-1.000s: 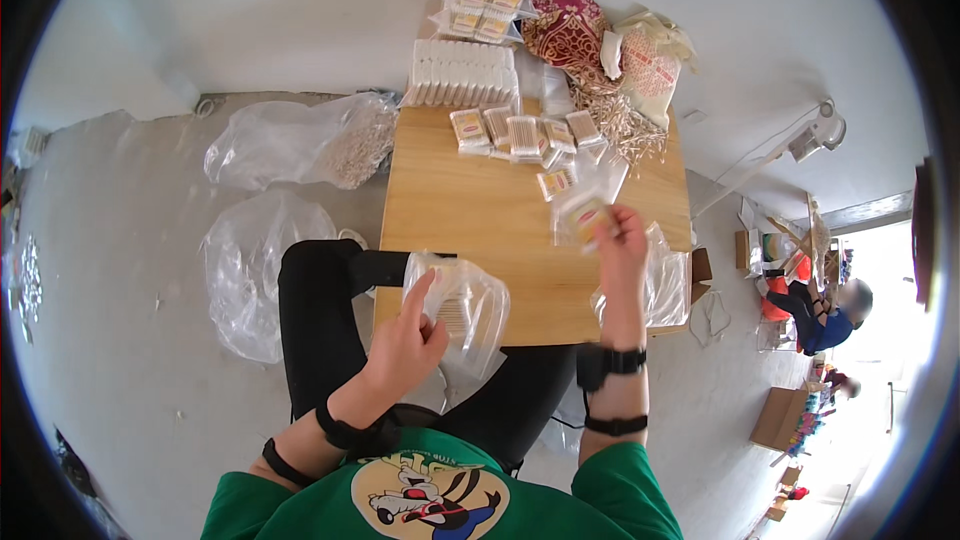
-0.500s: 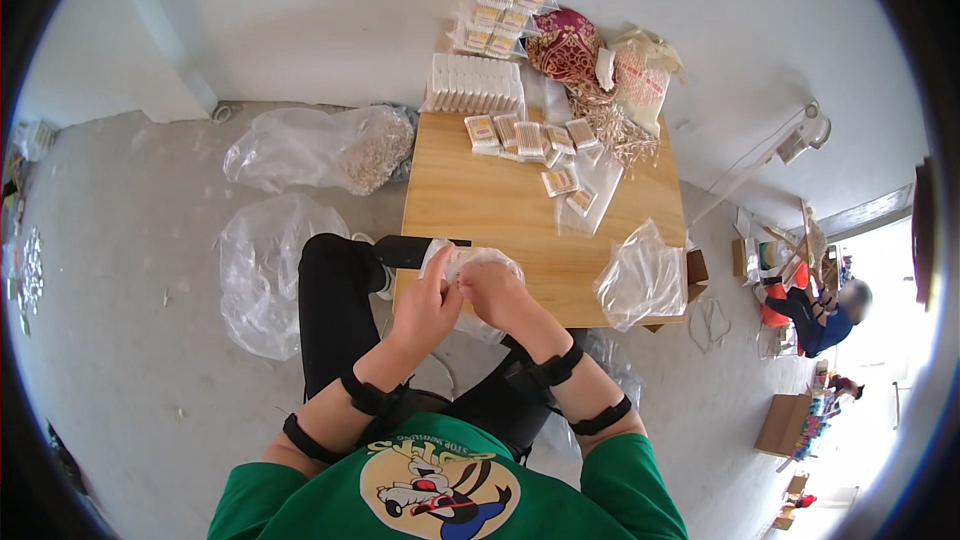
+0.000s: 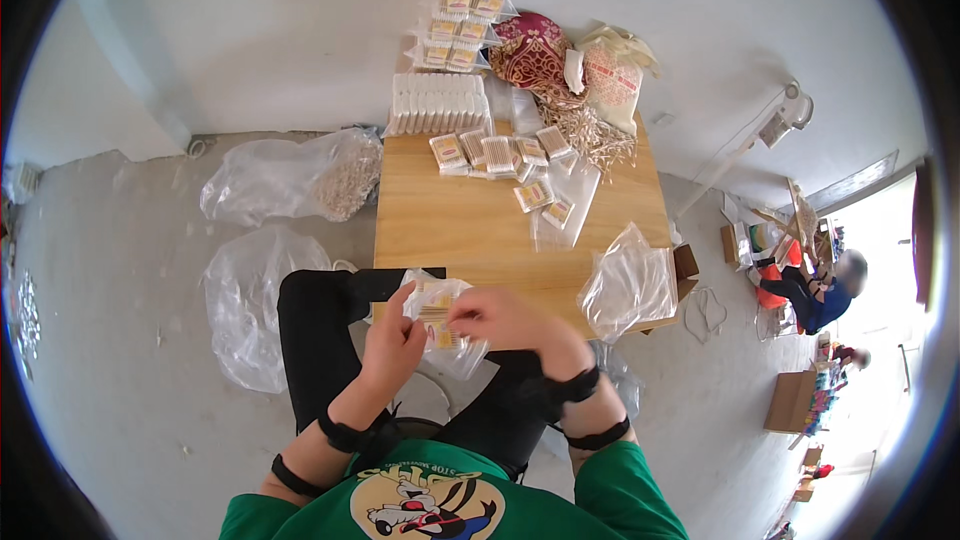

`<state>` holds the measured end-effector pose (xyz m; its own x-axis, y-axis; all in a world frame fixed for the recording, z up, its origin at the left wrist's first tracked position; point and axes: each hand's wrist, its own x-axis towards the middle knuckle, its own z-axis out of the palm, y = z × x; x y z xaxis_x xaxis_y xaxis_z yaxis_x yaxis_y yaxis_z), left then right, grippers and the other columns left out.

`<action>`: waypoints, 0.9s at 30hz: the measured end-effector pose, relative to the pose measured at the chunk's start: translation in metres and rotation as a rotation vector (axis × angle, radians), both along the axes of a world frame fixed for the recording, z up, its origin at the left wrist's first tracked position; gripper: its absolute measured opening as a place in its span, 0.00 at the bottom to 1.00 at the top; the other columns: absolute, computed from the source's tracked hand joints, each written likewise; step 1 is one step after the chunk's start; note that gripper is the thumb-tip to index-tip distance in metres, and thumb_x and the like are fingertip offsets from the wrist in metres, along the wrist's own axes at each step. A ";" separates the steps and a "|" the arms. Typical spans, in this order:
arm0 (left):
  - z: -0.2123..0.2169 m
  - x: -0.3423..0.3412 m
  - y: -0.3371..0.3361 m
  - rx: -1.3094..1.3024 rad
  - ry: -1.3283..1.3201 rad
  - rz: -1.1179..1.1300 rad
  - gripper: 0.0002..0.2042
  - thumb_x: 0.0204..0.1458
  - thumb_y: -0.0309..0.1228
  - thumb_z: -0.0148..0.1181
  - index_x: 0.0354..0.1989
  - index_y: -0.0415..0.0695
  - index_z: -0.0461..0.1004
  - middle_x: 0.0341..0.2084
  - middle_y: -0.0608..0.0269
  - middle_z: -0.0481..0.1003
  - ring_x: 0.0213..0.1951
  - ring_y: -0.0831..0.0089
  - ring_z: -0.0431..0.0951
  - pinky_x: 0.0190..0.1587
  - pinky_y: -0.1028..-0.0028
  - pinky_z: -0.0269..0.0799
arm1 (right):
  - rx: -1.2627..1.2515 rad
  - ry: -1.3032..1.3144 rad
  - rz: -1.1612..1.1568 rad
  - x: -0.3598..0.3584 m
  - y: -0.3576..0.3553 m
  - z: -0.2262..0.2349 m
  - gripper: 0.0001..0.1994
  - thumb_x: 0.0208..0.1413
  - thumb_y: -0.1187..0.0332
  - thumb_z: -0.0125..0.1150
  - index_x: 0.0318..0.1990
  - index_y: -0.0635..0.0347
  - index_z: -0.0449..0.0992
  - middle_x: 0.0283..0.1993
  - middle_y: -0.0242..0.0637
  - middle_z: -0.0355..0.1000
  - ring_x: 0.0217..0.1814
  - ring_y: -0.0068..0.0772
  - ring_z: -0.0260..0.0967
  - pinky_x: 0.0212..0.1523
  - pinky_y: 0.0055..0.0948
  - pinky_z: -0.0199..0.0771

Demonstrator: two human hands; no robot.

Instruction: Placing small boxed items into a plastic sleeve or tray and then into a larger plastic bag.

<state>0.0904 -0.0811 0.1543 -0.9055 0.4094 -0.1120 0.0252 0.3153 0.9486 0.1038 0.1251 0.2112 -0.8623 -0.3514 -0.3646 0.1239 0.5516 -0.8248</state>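
Note:
A clear plastic bag (image 3: pixel 462 358) with small yellow-labelled packs of cotton swabs inside lies over my lap at the table's near edge. My left hand (image 3: pixel 392 348) grips the bag's left side, with the index finger stretched along it and the thumb toward the packs. Over the right part of the bag is my right hand (image 3: pixel 500 317), its fingers curled and thumb and forefinger close together. Whether anything is pinched there I cannot make out. Beyond the hands, several loose cotton swab packs (image 3: pixel 497 154) lie on the wooden table (image 3: pixel 440 215).
A flat pile of clear bags (image 3: pixel 630 285) sits at the table's right. White packs (image 3: pixel 437 105) stand in a row at the back, beside loose swabs (image 3: pixel 590 130) and a sack (image 3: pixel 612 80). Big plastic sacks (image 3: pixel 265 305) rest on the floor leftward. A person (image 3: pixel 825 290) sits far right.
My hands were together on the bag; now my right hand has moved apart from the left, and the packs inside show. The whole view has shifted slightly.

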 end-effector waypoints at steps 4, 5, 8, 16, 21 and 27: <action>0.011 -0.002 -0.003 -0.060 0.018 -0.039 0.25 0.50 0.22 0.53 0.59 0.40 0.60 0.13 0.55 0.69 0.14 0.65 0.69 0.21 0.70 0.63 | 0.040 0.227 -0.662 -0.033 0.118 -0.056 0.12 0.53 0.67 0.60 0.42 0.64 0.74 0.39 0.41 0.76 0.42 0.40 0.73 0.46 0.34 0.72; 0.012 -0.003 -0.002 -0.058 0.017 -0.051 0.25 0.50 0.22 0.53 0.59 0.40 0.60 0.13 0.55 0.69 0.14 0.65 0.69 0.21 0.70 0.63 | 0.278 0.275 -0.757 -0.040 0.151 -0.076 0.17 0.51 0.65 0.61 0.47 0.64 0.72 0.46 0.43 0.73 0.49 0.43 0.70 0.51 0.36 0.70; 0.014 -0.006 0.000 -0.075 0.020 -0.081 0.25 0.49 0.22 0.54 0.59 0.40 0.61 0.12 0.55 0.68 0.14 0.65 0.69 0.21 0.71 0.63 | 0.596 0.271 -0.871 -0.048 0.214 -0.124 0.27 0.48 0.62 0.65 0.55 0.63 0.66 0.58 0.48 0.65 0.62 0.48 0.60 0.59 0.40 0.63; 0.011 -0.011 -0.006 -0.124 -0.032 -0.111 0.25 0.49 0.22 0.55 0.58 0.40 0.61 0.13 0.54 0.68 0.14 0.64 0.69 0.21 0.71 0.63 | 0.840 0.103 -0.747 -0.064 0.218 -0.148 0.40 0.43 0.53 0.68 0.61 0.66 0.59 0.61 0.52 0.59 0.64 0.53 0.55 0.63 0.41 0.57; 0.008 -0.009 -0.001 -0.059 -0.066 -0.153 0.25 0.49 0.22 0.54 0.58 0.40 0.61 0.12 0.54 0.67 0.14 0.64 0.69 0.20 0.71 0.63 | 0.955 0.039 -0.982 -0.043 0.204 -0.144 0.38 0.39 0.53 0.71 0.56 0.66 0.64 0.55 0.50 0.64 0.60 0.50 0.58 0.61 0.40 0.59; 0.007 -0.006 -0.001 -0.028 -0.066 -0.137 0.24 0.50 0.22 0.53 0.58 0.41 0.61 0.12 0.55 0.69 0.15 0.66 0.70 0.20 0.71 0.63 | 0.804 0.087 -1.017 -0.022 0.183 -0.144 0.32 0.38 0.56 0.72 0.48 0.63 0.66 0.51 0.49 0.68 0.53 0.52 0.65 0.55 0.43 0.65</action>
